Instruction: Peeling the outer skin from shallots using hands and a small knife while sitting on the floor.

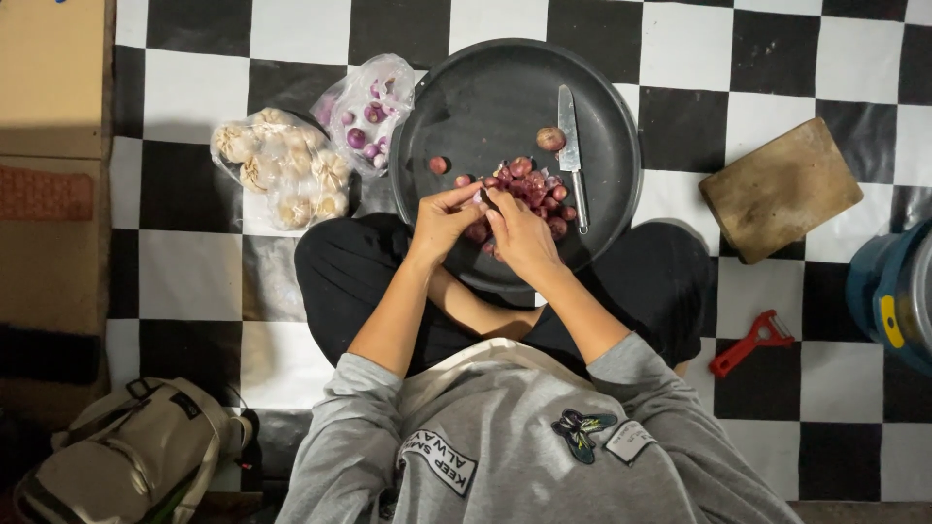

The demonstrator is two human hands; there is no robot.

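My left hand [442, 221] and right hand [516, 233] meet over the near rim of the black round tray [466, 107] on my lap, fingertips pinched together on one small shallot [482, 202]. Just beyond lies a pile of shallots [539, 194], then a knife [572, 146]. Farther left, bags of peeled shallots [367, 112] and garlic [282, 167].

Shallot between the fingertips of left hand [442, 221] and right hand [517, 236] mostly hidden; blue container [888, 291] edge-cut.
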